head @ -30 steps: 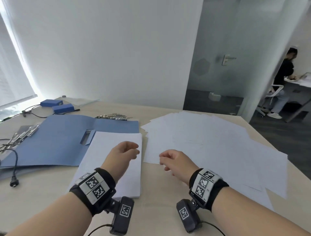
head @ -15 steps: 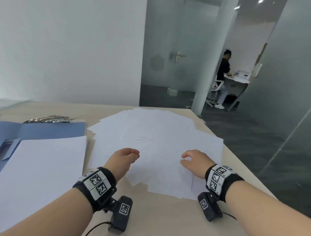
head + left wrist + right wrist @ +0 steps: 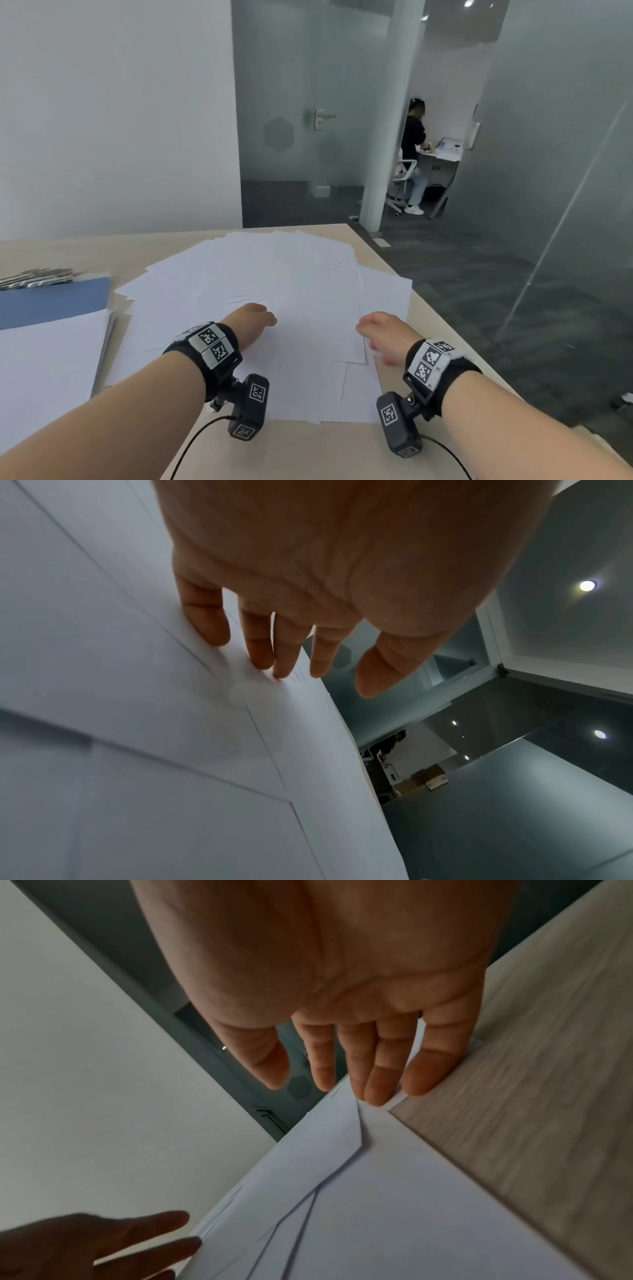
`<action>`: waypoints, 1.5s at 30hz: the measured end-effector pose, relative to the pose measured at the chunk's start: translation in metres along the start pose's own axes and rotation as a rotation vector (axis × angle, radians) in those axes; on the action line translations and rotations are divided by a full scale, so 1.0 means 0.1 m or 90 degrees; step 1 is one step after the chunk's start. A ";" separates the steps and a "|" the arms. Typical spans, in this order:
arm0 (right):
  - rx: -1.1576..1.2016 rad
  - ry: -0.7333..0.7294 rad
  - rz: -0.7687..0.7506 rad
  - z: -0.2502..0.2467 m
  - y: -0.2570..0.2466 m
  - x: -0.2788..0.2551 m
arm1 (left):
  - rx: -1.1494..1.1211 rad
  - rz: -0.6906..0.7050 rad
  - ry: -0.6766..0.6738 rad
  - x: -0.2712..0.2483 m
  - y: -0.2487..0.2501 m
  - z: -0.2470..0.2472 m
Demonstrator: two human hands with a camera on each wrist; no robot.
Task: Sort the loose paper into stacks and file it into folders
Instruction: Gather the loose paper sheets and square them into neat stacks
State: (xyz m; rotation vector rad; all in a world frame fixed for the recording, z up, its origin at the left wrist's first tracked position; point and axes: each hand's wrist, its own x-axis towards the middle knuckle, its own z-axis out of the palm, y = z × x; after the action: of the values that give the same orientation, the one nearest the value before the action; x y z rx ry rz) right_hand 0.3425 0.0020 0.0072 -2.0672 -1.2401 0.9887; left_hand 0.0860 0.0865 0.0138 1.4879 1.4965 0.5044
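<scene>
Loose paper (image 3: 274, 274) lies fanned in overlapping white sheets across the middle of the head view, and both hands are on it. The left hand (image 3: 251, 323) has its fingers (image 3: 260, 647) nearly straight and held together, tips pressing down on a sheet, thumb lifted clear; it grips nothing. The right hand (image 3: 385, 334) sits at the right edge of the spread, fingers (image 3: 377, 1080) extended with only a slight bend, their tips touching the sheet edges where the paper meets bare wood; the thumb hangs free and nothing is pinched. Each wrist carries a black band with printed square markers and a small camera slung beneath it.

At the left edge of the head view a blue folder (image 3: 54, 301) lies flat on the table (image 3: 342, 445). A squared stack of white sheets (image 3: 44, 370) rests on it, covering its lower part, just beside the loose spread. Whether the folder is open cannot be told. Above the folder, at the far left, lies a bundle of metal clips (image 3: 37, 277).

Beyond the table's far right corner, in the upper right, a person (image 3: 414, 154) in dark clothes sits at a desk past a frosted glass door (image 3: 301, 113).
</scene>
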 end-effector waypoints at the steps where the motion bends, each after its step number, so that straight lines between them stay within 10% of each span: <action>1: 0.006 -0.005 -0.002 0.00 0.01 0.00 | -0.003 -0.002 -0.001 0.00 0.02 0.02; 18: 0.021 -0.042 -0.038 0.04 0.04 0.02 | -0.398 -0.152 -0.022 -0.05 -0.21 0.07; 27: -0.069 0.023 -0.099 0.20 -0.29 0.22 | -0.417 0.032 0.066 -0.39 -0.66 -0.29; 36: -0.431 0.046 -0.173 0.49 -0.77 0.64 | -0.577 0.045 0.239 -0.41 -0.95 -0.62; 45: -0.737 0.023 -0.276 0.70 -1.28 1.15 | -0.650 0.054 0.159 -0.31 -1.07 -0.67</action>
State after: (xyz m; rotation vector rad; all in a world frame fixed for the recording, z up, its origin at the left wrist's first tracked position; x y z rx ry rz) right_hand 0.2572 0.1662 0.0239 -2.3133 -2.4595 -0.0606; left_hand -0.0331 0.0592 -0.0317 0.6822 1.0541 1.3026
